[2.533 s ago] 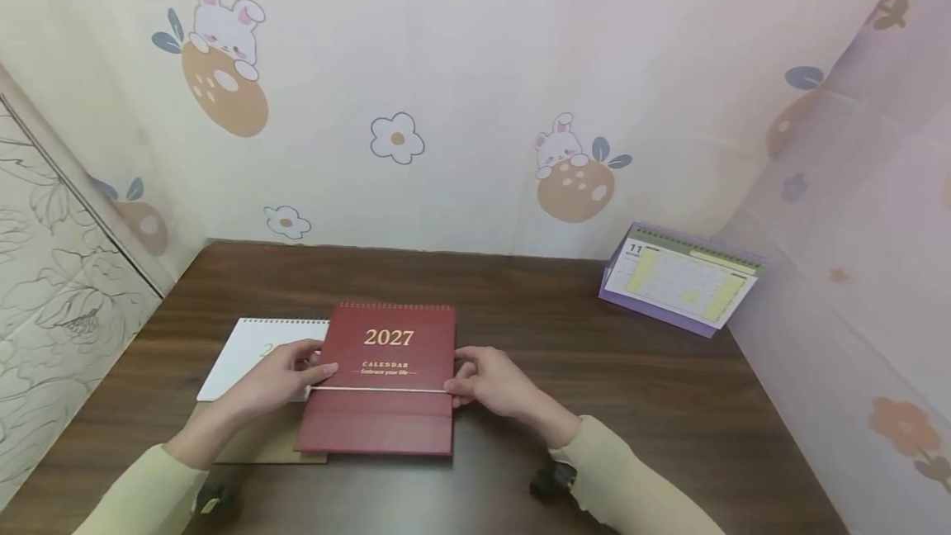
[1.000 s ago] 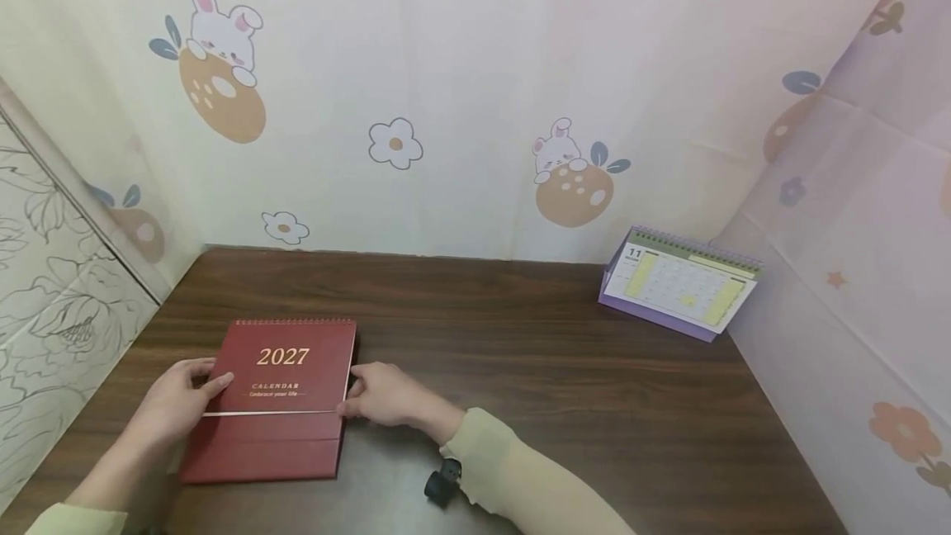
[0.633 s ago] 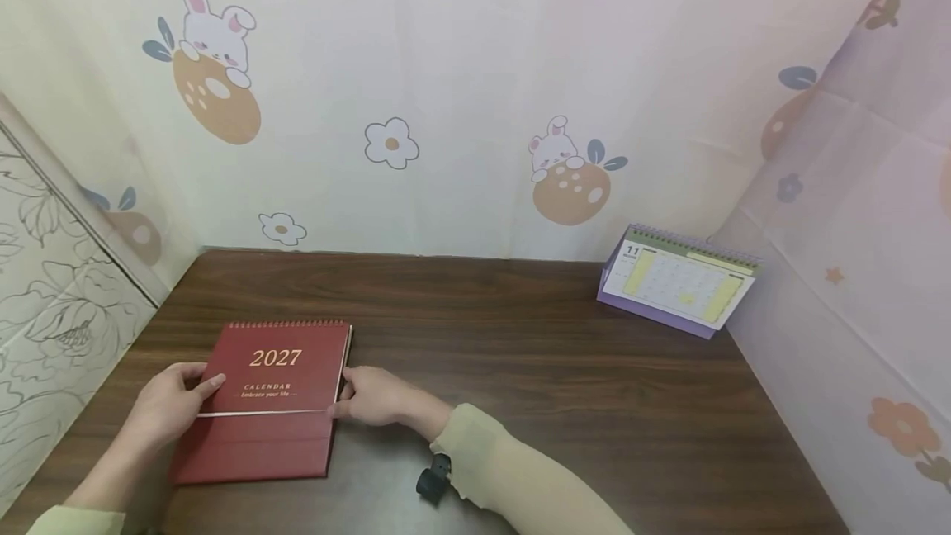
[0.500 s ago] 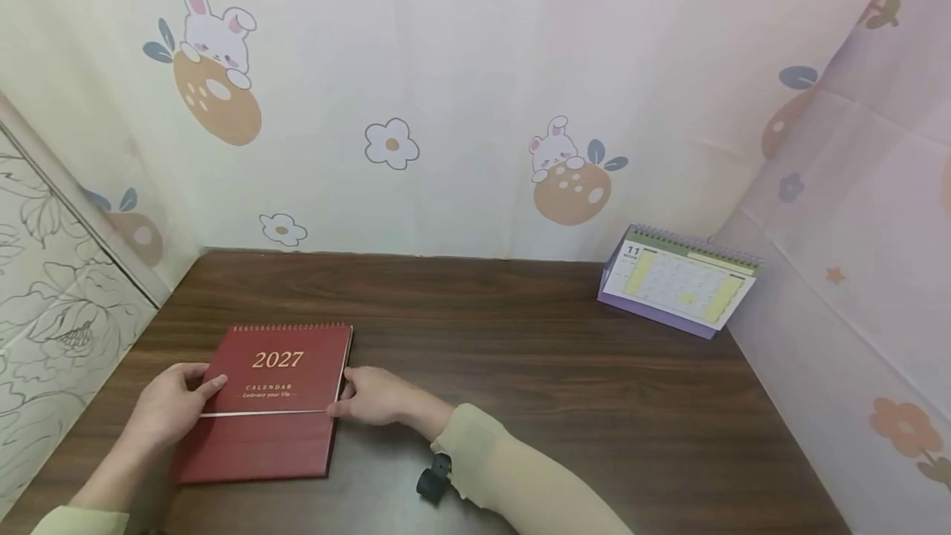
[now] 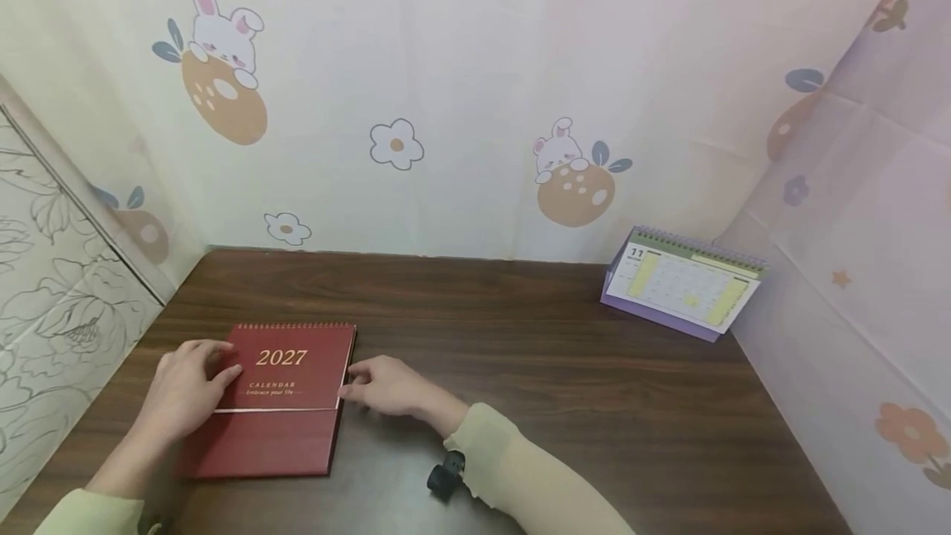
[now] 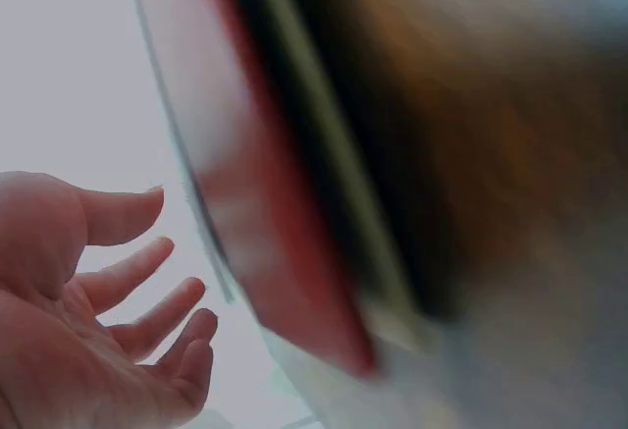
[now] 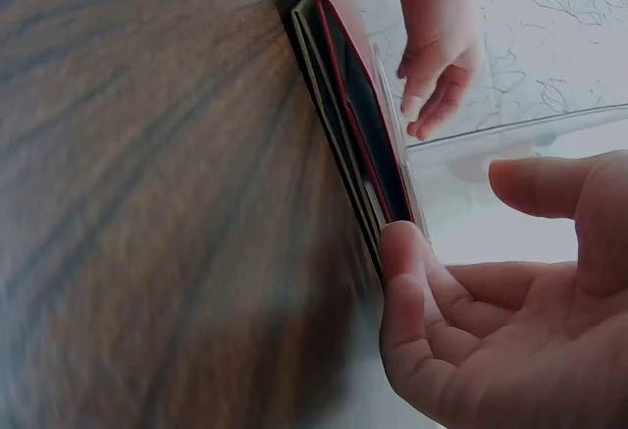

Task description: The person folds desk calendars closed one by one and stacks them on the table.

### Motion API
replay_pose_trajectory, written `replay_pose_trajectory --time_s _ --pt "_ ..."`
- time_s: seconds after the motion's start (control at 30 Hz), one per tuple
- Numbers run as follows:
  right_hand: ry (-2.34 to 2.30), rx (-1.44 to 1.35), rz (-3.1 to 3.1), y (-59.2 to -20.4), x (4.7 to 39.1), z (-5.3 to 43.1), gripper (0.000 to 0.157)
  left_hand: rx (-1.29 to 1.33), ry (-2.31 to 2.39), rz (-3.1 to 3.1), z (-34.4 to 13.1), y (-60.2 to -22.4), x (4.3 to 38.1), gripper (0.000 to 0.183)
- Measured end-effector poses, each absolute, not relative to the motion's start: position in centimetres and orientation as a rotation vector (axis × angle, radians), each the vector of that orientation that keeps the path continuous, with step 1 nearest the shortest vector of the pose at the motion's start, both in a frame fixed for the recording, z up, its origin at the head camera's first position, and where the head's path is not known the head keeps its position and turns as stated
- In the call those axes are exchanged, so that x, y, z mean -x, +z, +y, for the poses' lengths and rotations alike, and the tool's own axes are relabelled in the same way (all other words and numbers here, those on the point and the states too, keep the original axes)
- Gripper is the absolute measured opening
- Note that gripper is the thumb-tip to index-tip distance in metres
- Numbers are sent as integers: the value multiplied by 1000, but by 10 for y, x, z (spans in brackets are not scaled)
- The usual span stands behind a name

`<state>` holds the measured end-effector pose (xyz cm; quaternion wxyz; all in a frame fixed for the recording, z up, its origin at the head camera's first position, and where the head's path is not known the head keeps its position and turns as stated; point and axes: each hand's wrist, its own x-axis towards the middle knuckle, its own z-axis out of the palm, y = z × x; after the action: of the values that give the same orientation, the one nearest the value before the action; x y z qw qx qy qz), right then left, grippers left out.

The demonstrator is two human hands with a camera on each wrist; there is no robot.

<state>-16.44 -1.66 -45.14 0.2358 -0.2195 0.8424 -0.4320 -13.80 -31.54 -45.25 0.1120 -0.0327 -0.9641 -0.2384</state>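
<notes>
A dark red 2027 desk calendar (image 5: 286,378) lies flat at the table's left side, its spiral binding toward the wall. In the right wrist view, a tan-edged layer (image 7: 312,56) sits beneath the red cover; the white calendar seen earlier is hidden from above. My left hand (image 5: 182,386) hovers by the red calendar's left edge, fingers loosely bent and, in the left wrist view, apart from it. My right hand (image 5: 390,386) is at the right edge. Its fingertips (image 7: 400,242) touch the stack's side, while the thumb stands away from it.
A purple-based desk calendar (image 5: 683,283) showing month 11 stands tilted at the back right of the dark wooden table (image 5: 535,337). Behind rises a curtain (image 5: 475,106) printed with rabbits and flowers. A black wrist camera (image 5: 446,475) hangs under the right sleeve.
Both hands carried the red calendar left and down over the white calendar, covering it. Since then, the left hand has lifted off the edge and the right thumb has let go.
</notes>
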Motion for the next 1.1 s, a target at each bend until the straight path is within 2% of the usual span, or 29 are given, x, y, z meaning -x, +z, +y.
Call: replay_pose_trajectory --time_s 0.17,0.3,0.47,0.7,1.1 --pt "-1208 601 2333 -446 166 -2 29 186 -731 -2764 -291 -435 147 14" --pt "-1224 602 2356 -444 166 15 22 238 -800 -2831 -265 -423 157 11" --pt "-1252 559 2386 -443 168 41 22 324 -906 -2906 -225 -418 174 13" --pt "-1242 529 2477 -439 173 87 25 621 -912 -2930 -159 -417 201 12" --pt "-1175 302 2838 -430 170 194 24 876 -1197 -2916 -49 -418 241 16"
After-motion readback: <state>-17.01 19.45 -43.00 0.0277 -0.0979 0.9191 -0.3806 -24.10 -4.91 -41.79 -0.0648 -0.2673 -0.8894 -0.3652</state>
